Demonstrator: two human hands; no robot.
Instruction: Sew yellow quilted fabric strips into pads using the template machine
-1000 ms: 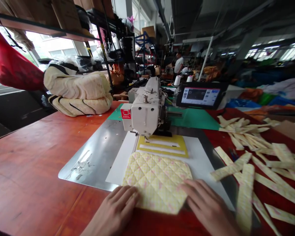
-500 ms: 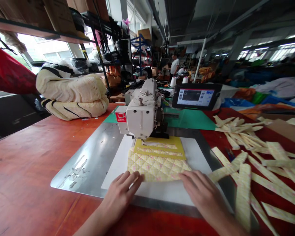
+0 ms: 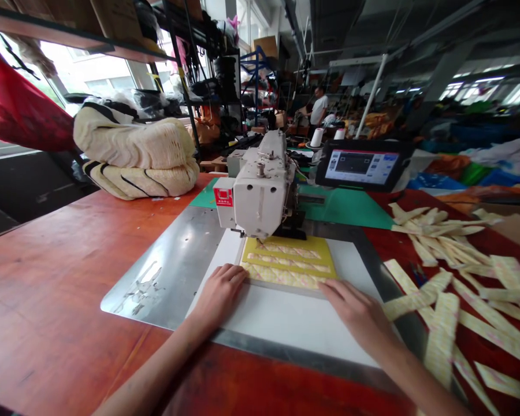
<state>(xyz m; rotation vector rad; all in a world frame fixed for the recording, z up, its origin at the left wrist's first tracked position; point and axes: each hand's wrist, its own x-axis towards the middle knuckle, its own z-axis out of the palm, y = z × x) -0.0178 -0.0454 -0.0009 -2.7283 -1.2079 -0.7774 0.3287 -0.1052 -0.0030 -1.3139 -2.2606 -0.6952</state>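
A pale yellow quilted fabric piece (image 3: 281, 277) with pink spots lies on the white sheet, its far part under a yellow slotted template (image 3: 290, 260). More quilting shows through the template's slots. My left hand (image 3: 222, 289) holds the fabric's near left corner, fingers close together and thumb hidden. At the near right corner, my right hand (image 3: 355, 306) has its fingertips on the fabric, with the thumb tucked out of sight. Just beyond the template stands the white sewing machine head (image 3: 260, 196).
A white sheet (image 3: 281, 323) covers part of the metal plate (image 3: 156, 283). Cut quilted strips (image 3: 442, 329) are scattered at the right. A control screen (image 3: 364, 164) stands behind, and stacked cream padded pieces (image 3: 134, 156) sit at the back left. A person (image 3: 318, 108) stands far off.
Both hands have moved forward, toward the machine. The quilted fabric has slid farther under the yellow template, so a narrower strip shows in front. The view has shifted slightly.
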